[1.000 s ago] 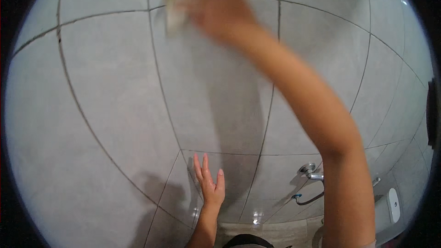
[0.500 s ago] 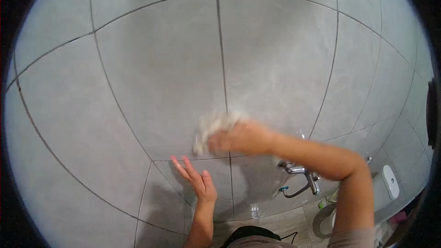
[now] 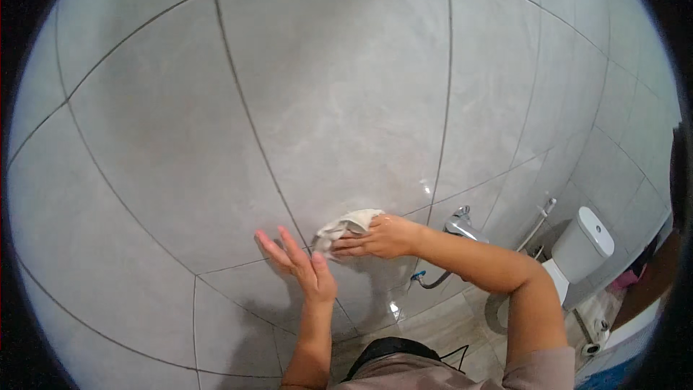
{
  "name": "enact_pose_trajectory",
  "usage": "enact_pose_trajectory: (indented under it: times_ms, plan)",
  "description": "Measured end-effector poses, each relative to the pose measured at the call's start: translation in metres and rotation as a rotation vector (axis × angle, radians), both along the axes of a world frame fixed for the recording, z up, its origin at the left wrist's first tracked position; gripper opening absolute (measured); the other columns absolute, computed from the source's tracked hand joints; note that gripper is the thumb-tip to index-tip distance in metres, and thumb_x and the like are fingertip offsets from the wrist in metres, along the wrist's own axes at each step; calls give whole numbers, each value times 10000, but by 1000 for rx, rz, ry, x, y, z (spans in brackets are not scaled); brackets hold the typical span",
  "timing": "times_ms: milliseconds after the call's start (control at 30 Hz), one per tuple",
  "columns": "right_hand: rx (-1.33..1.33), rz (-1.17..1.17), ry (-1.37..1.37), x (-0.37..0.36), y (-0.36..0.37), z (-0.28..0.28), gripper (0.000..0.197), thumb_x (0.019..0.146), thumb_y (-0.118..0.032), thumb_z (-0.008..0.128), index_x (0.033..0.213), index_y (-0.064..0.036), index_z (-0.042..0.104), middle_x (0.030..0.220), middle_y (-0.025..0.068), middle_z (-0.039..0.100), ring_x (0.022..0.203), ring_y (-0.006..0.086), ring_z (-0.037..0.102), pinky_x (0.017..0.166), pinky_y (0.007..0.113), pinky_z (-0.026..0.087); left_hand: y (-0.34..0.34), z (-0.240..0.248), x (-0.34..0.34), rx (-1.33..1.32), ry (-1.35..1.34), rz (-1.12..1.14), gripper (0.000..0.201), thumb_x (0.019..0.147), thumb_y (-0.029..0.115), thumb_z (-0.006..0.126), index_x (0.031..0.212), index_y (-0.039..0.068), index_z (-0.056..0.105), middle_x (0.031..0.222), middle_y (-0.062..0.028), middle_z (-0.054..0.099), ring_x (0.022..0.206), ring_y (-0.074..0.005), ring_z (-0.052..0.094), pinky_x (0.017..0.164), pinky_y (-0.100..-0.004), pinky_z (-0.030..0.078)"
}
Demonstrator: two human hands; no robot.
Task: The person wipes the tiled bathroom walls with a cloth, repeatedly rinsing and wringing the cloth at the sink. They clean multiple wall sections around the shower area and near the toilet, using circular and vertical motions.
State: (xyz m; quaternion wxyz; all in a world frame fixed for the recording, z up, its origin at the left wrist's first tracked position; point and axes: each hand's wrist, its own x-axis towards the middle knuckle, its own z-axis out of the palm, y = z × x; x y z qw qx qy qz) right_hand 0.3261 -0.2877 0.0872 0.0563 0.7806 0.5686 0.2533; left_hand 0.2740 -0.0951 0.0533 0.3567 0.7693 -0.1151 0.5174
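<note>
Slantwise, an off-white cloth [image 3: 345, 226] lay against the grey tiled wall [image 3: 361, 101], its long axis running from lower left to upper right. It looked bunched, soft and creased. The right hand [image 3: 386, 237] gripped it, fingers only slightly bent. Just beside its lower end, the left hand [image 3: 315, 280] was spread open, holding nothing.

Bathroom. Toilet [image 3: 576, 254]: white, push-button cistern [image 3: 586, 242]. Wall tiles [image 3: 346, 101]: large, grey, dark grout, left of toilet. Tap [image 3: 462, 225]: chrome, wall-mounted, left of toilet. Floor tiles [image 3: 440, 325]: beige, left of toilet.
</note>
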Motion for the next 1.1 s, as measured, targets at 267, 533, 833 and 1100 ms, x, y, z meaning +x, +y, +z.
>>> enact_pose_trajectory:
  times_ms: [267,533,833,1100]
  plan:
    - [1068,-670,-533,26,-128,112,489,851,-173,503,1336,-158,446,1445,185,296,1335,356,268,1091,464,169,-19,5,4,122,22,32,592,941,424,303,1431,94,251,1493,-233,-10,1364,-425,-6,1049,-593,24]
    - [337,-168,-258,-1,-83,60,484,737,-107,573,1211,-208,576,1289,148,478,1180,354,448,1052,480,261,-72,15,9,136,184,-141,599,888,487,416,1405,194,343,1485,-255,-35,1336,-481,-116,949,-685,-119]
    - [1392,-643,-801,77,-195,295,474,916,-362,411,1361,-197,424,1414,155,362,1300,368,290,1050,516,179,-94,23,18,324,343,65,697,808,427,594,1420,276,298,1466,-243,-172,1294,-510,-214,894,-748,-89]
    - [344,101,-528,26,19,244,442,842,-285,531,1265,-159,511,1305,165,464,1240,343,391,1020,530,249,-53,44,4,242,181,139,682,767,356,618,1369,162,360,1439,-242,82,1319,-445,54,991,-660,54]
